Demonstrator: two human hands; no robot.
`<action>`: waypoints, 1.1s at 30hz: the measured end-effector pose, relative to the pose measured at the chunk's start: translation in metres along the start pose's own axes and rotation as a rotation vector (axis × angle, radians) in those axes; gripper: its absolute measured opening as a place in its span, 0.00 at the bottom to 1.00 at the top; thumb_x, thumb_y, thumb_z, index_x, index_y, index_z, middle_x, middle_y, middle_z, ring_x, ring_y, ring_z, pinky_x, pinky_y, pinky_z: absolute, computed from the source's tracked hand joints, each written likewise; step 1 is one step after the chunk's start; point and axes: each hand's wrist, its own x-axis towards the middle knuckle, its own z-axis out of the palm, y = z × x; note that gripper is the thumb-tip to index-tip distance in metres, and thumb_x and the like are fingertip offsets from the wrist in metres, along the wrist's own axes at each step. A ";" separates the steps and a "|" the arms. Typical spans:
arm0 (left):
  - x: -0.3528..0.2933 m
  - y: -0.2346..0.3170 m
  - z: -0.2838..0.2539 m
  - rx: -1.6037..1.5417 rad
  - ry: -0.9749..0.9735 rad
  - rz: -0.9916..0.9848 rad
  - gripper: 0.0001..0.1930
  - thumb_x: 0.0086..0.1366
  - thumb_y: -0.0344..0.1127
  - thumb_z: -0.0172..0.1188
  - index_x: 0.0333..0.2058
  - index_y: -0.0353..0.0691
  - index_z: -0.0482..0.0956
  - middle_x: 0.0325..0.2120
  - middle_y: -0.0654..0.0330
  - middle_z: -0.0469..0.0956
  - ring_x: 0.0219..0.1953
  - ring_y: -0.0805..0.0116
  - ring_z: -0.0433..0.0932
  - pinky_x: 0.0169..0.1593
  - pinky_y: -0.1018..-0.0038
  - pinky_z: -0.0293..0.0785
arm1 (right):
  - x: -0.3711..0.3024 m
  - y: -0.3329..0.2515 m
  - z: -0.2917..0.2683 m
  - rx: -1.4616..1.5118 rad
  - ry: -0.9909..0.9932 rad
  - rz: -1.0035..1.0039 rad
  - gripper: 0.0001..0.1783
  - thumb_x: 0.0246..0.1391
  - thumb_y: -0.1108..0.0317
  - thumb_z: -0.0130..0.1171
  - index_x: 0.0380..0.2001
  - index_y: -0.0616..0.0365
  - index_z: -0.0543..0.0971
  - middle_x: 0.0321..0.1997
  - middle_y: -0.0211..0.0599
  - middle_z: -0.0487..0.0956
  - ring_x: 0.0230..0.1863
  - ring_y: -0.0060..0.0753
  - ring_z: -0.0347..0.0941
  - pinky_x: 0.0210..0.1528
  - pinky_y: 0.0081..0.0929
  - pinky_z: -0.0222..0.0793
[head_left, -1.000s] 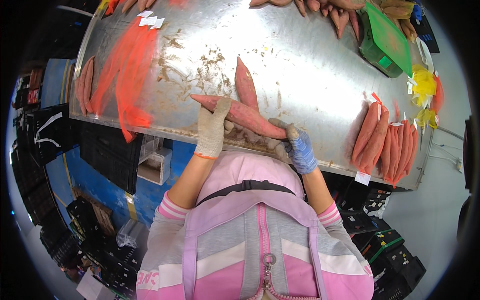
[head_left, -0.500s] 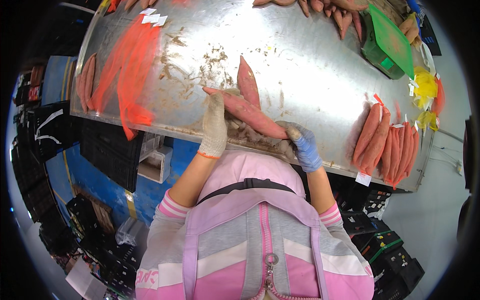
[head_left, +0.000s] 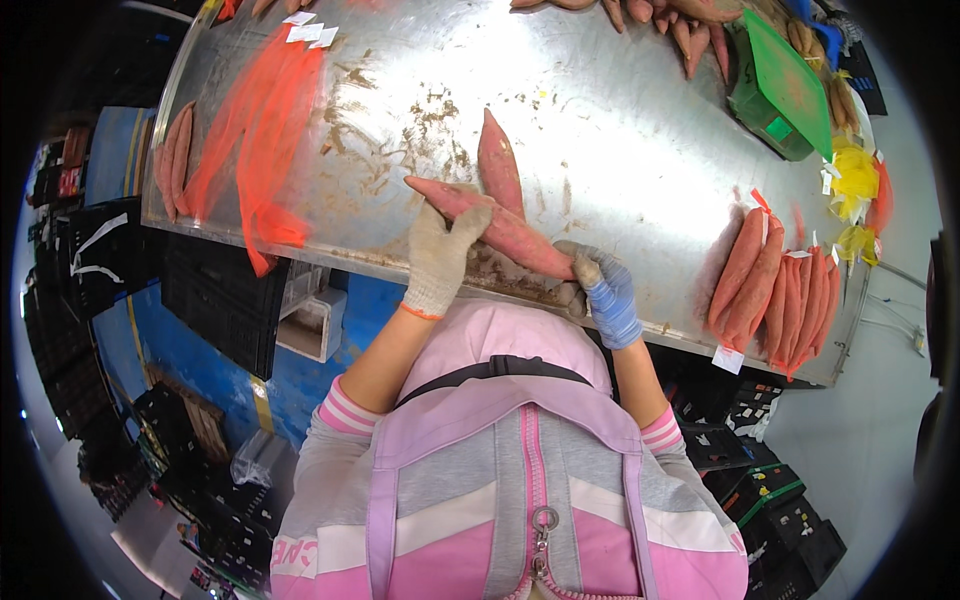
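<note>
A long red-skinned sweet potato (head_left: 515, 238) is held slantwise above the near edge of the metal table. My left hand (head_left: 442, 252), in a whitish knit glove, grips it near its upper left part, thumb over the top. At its lower right end, my right hand (head_left: 603, 290), in a blue-wrapped glove, closes round the tip. Just beyond it, a second sweet potato (head_left: 499, 165) lies on the table, pointing away from me, its near end partly hidden behind the held one.
Orange mesh bags (head_left: 270, 150) lie flat at the left, beside loose sweet potatoes (head_left: 175, 160). Bagged sweet potatoes (head_left: 745, 275) rest at the right edge. A green plastic basket (head_left: 785, 85) stands far right, near a pile of sweet potatoes (head_left: 680, 20). Soil marks the metal table (head_left: 610, 150).
My left hand has shifted its grip, its thumb now lying across the top of the sweet potato. The right hand stays at the other end.
</note>
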 end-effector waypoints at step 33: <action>0.006 -0.006 -0.007 -0.246 -0.109 0.088 0.24 0.67 0.49 0.44 0.46 0.30 0.70 0.40 0.54 0.77 0.45 0.69 0.73 0.53 0.72 0.65 | 0.010 0.014 0.001 -0.071 0.081 -0.086 0.21 0.57 0.61 0.55 0.51 0.62 0.72 0.28 0.29 0.77 0.24 0.14 0.67 0.27 0.12 0.64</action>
